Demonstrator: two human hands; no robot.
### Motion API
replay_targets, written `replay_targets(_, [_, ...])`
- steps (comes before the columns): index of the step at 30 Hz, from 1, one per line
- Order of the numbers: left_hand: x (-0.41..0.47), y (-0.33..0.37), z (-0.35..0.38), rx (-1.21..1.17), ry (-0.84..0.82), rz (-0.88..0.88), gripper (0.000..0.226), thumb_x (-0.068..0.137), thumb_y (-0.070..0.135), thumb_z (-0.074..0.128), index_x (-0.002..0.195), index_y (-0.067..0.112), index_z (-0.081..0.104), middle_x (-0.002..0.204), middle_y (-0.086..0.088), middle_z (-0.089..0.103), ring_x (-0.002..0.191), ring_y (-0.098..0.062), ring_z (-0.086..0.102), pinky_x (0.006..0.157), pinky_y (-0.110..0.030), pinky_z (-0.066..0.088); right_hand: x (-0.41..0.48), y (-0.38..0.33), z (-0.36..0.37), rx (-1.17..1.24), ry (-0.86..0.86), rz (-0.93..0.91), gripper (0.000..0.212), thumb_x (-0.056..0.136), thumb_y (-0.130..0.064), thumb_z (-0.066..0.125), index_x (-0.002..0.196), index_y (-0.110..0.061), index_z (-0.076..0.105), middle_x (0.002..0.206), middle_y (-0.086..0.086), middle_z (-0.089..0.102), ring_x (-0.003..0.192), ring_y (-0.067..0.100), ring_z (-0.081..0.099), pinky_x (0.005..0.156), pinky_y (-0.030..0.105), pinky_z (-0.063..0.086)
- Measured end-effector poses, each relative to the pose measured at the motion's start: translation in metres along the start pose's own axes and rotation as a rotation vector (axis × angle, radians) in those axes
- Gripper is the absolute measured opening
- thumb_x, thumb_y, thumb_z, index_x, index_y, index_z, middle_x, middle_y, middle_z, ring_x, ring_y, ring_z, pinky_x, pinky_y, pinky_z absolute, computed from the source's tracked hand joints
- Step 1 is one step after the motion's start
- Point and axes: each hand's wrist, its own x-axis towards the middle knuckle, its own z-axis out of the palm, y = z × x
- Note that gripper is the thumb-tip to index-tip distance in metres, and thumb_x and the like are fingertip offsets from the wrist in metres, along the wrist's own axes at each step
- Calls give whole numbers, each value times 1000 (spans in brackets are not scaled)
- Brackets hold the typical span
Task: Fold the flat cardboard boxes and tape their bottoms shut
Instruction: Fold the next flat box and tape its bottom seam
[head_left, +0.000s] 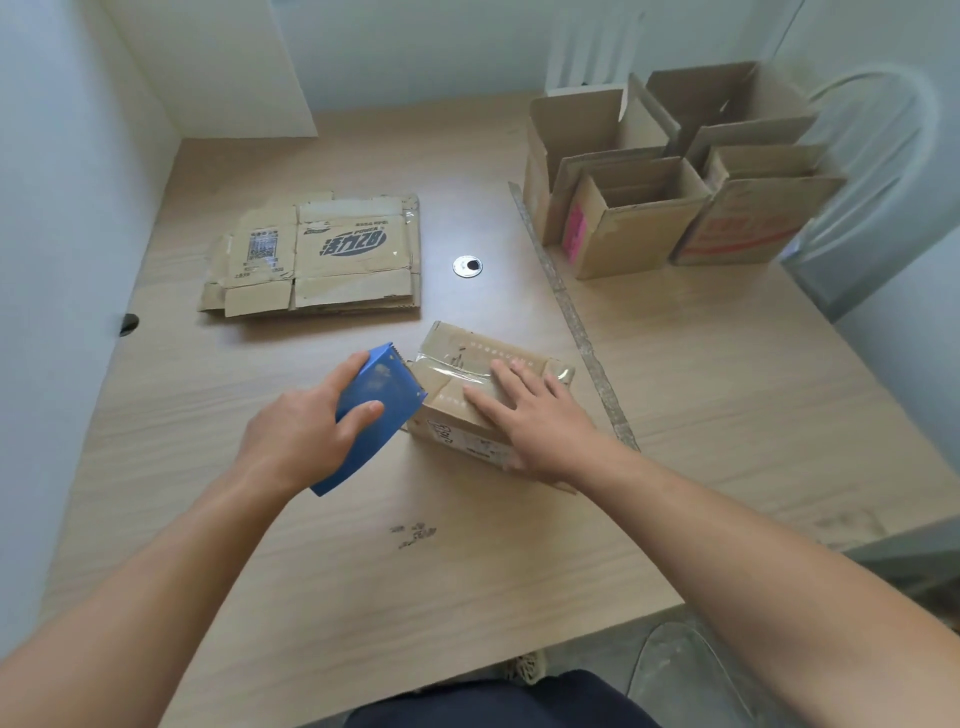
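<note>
A small folded cardboard box (457, 358) lies bottom-up in the middle of the wooden table (363, 545), with clear tape along its flap seam. My right hand (530, 410) presses flat on the box's top, fingers straight. My left hand (306, 431) grips a blue tape dispenser (374, 415), whose toothed edge sits at the box's left end. A stack of flat printed cardboard boxes (322, 260) lies further back on the left.
Several folded open boxes (660, 176) stand at the back right of the table. A long metal ruler (566, 306) lies diagonally between them and the taped box. A round cable grommet (467, 266) sits mid-table. A white chair (878, 171) stands at the right edge.
</note>
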Motion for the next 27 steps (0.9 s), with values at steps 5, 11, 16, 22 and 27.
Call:
replay_targets(5, [-4, 0, -3, 16, 7, -9, 58, 95, 61, 41, 148, 54, 19, 90, 1, 64, 79, -25, 58, 56, -32, 41, 0, 18, 1, 29, 62, -53, 80, 96, -29, 57, 155, -42, 5, 166, 4, -2, 152, 24, 1, 120, 47, 11])
replay_targets(11, [-11, -4, -4, 16, 19, -1, 58, 94, 60, 44, 147, 56, 19, 93, 3, 63, 80, -24, 57, 58, -32, 42, -6, 34, 5, 46, 83, -127, 67, 98, -37, 53, 155, -39, 18, 164, 1, 14, 149, 25, 16, 119, 43, 12])
replay_targets(16, [-18, -14, -5, -31, 9, 22, 59, 94, 56, 49, 146, 58, 21, 111, 7, 66, 89, -21, 58, 67, -36, 50, 10, 3, -13, 174, 184, 90, 73, 85, -80, 35, 149, -51, 16, 142, -4, 36, 129, 24, 32, 101, 49, 28])
replay_targets(22, [-25, -28, -8, -64, 16, -11, 60, 92, 56, 51, 145, 59, 23, 113, 9, 66, 92, -21, 59, 75, -38, 52, 26, -48, -7, 189, 108, 163, 63, 95, -65, 36, 151, -45, 14, 160, -3, 5, 142, 31, 8, 109, 72, 1])
replay_targets(27, [-30, -40, -9, -95, 18, -33, 60, 93, 55, 52, 145, 58, 24, 114, 9, 66, 92, -21, 60, 77, -40, 53, 31, -43, -14, 103, 73, -15, 61, 102, -36, 45, 155, -33, 16, 164, -4, 7, 150, 28, 5, 115, 65, 5])
